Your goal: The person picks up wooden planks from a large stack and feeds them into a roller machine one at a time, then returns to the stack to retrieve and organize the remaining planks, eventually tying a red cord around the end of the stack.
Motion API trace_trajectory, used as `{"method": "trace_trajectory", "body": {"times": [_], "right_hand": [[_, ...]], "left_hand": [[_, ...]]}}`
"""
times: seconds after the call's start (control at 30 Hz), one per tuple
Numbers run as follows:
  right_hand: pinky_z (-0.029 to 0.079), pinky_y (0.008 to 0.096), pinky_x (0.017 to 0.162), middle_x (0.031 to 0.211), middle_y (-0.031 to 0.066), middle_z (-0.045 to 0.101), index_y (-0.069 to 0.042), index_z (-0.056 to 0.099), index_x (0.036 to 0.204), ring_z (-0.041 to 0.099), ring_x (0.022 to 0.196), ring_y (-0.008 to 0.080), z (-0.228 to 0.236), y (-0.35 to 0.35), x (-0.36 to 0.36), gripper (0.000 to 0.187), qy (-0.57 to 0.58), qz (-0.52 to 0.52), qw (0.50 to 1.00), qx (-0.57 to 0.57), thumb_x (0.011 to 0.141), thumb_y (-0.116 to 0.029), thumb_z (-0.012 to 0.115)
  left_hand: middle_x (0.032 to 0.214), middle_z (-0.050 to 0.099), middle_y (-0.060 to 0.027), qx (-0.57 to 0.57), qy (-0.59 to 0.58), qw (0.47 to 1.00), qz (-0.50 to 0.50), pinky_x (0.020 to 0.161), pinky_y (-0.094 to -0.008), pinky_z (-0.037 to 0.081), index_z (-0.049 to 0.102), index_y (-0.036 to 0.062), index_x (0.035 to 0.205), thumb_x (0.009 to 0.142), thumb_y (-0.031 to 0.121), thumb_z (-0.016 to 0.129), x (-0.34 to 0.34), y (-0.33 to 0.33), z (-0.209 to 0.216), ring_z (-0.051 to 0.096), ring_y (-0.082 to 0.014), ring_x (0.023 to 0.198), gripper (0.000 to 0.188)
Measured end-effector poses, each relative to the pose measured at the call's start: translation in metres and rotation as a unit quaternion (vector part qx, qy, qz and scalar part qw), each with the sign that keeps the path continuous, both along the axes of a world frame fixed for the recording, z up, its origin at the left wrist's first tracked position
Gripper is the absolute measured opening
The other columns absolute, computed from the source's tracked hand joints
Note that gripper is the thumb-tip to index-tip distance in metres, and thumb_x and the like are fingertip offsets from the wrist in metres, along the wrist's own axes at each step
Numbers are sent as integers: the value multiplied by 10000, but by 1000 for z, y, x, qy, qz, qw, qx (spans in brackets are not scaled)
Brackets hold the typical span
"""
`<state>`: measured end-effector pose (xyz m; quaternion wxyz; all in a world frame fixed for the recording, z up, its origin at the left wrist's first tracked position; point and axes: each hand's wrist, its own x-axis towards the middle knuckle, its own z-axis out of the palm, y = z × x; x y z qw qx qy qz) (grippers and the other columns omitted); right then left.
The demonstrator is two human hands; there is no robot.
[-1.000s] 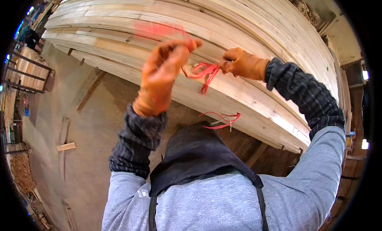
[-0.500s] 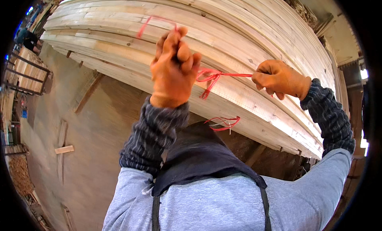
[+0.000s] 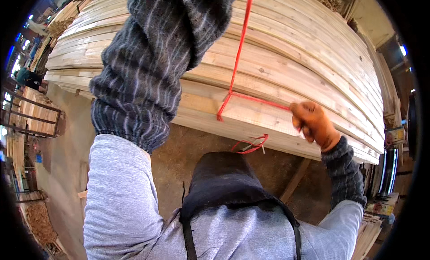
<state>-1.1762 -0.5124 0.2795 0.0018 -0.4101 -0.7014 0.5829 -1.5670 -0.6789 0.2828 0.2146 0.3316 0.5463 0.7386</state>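
Note:
Red twine (image 3: 237,54) runs taut from the top edge of the view down to a stack of pale boards (image 3: 286,58), crosses at the stack's near edge and stretches right. My right hand (image 3: 317,124), in an orange glove, is closed around that right-hand length, just above the boards. My left arm, in a dark striped sleeve cover (image 3: 152,58), reaches up and forward over the stack. The left hand itself lies beyond the top edge, out of sight. Another loose loop of red twine (image 3: 254,146) hangs at the stack's lower near edge.
A dark apron (image 3: 228,175) hangs in front of me, close to the stack. On the left, a metal-framed rack (image 3: 33,117) holds more boards, and another person (image 3: 29,78) bends near it. A timber (image 3: 294,179) lies on the floor under the stack.
My left hand has gone up and forward out of view, and the twine now stretches taut toward the top. My right hand has moved slightly down, still gripping its length.

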Motion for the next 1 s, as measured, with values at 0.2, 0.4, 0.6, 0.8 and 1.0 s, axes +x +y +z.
{"method": "trace_trajectory", "body": {"times": [0.2,0.4,0.6,0.8,1.0], "right_hand": [[407,336,420,622,50,586,-80,646,755,503,480,117,-94,3,-54,386,137,119,971,156,952,-407,707],[487,394,554,624,73,593,-146,675,718,626,595,291,-137,-16,-29,254,303,434,774,347,930,-278,722],[316,274,373,597,8,549,-61,594,745,473,476,91,-86,30,22,354,239,25,970,-37,984,-313,662],[374,244,452,678,34,632,-24,683,925,511,435,105,-59,76,-16,362,241,2,969,-54,998,-378,673],[432,256,513,709,54,695,-4,725,1119,577,495,127,-18,45,-76,346,469,149,841,226,1032,-327,637]], "left_hand": [[727,493,20,-339,320,870,159,665,-309,452,664,99,1121,974,303,676,-49,-88,1,469,-132,664,252],[733,532,-3,-470,375,772,208,678,-327,468,682,105,1103,951,339,696,-63,-114,-12,507,-155,684,280],[739,571,-26,-501,372,744,240,692,-344,484,699,111,1085,928,374,716,-65,-110,0,546,-179,704,308],[745,610,-48,-413,396,782,247,705,-362,501,717,117,1068,905,410,737,-33,-59,46,584,-202,725,336],[750,649,-71,-249,412,852,204,718,-380,517,735,123,1050,881,445,757,78,-2,86,623,-226,745,365]]}}
